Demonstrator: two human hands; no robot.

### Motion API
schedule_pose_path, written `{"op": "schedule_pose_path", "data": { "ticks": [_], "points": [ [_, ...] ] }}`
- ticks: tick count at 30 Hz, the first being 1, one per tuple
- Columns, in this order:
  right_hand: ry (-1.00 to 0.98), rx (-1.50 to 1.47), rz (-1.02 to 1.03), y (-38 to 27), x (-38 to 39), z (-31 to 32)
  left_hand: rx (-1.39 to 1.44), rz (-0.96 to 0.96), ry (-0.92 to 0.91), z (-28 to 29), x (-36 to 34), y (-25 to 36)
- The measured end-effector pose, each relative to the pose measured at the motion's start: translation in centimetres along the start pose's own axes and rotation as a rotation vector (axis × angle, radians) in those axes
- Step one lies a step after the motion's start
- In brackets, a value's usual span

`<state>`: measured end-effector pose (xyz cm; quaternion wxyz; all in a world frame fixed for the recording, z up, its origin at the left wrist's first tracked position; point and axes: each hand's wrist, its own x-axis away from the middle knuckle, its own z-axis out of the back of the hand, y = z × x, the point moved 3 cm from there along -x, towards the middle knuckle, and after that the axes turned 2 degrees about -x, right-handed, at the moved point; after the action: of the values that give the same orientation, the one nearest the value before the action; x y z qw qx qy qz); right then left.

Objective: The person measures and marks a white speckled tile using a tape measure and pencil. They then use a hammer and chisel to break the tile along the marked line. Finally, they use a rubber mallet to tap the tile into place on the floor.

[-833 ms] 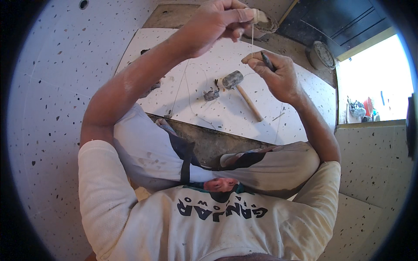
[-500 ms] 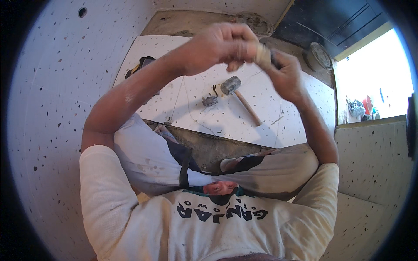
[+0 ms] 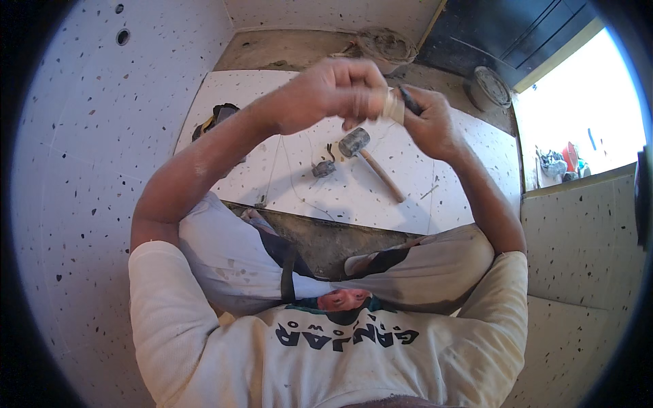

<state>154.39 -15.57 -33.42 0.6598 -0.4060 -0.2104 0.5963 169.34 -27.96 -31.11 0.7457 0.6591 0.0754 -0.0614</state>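
I have both hands raised together over the white speckled floor tile (image 3: 442, 197); my left hand (image 3: 337, 92) is curled, its fingers drawn together and pinched on a small pale spool of string (image 3: 392, 105) held between the two hands; my right hand (image 3: 428, 122) touches the spool from the other side, fingers folded around a dark pencil-like stick (image 3: 410, 100) that pokes up past the knuckles; thin string (image 3: 279, 166) hangs from the hands down toward the tile, its lower end lost near the tile edge; below the hands, lying flat on the tile, is a mallet (image 3: 371, 160) with a grey head and wooden handle; just beside its head sits a small dark metal piece (image 3: 324, 167); a dark bundle (image 3: 214, 119) rests at the tile's far left edge; two mortar-stained buckets (image 3: 388, 44) stand farther off.
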Motion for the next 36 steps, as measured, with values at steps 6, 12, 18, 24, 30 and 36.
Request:
{"op": "schedule_pose_path", "data": {
  "ticks": [6, 12, 18, 24, 30, 36],
  "points": [
    [-0.079, 0.013, 0.037, -1.2, 0.7, -1.3, -0.746, -0.065, 0.415, 2.6, -0.6, -1.3],
    [0.004, 0.064, -0.042, -1.0, 0.4, 1.0, -0.139, 0.089, -0.019, -0.5, 0.2, -0.1],
    [-0.191, -0.005, -0.077, -1.7, 0.6, -1.1, -0.493, -0.075, 0.530, 2.2, -0.3, -0.4],
    [0.117, 0.014, 0.050, -2.2, 0.4, 2.1, -0.665, -0.003, 0.154, 0.4, 0.2, -0.6],
    [0.036, -0.046, -0.062, -1.4, 0.7, 0.1, 0.248, 0.005, 0.262, -0.5, -0.2, 0.6],
    [-0.092, -0.322, -0.227, -0.7, 0.5, -0.1, 0.065, -0.068, 0.456, -0.5, -0.3, 0.9]
  ]
}}
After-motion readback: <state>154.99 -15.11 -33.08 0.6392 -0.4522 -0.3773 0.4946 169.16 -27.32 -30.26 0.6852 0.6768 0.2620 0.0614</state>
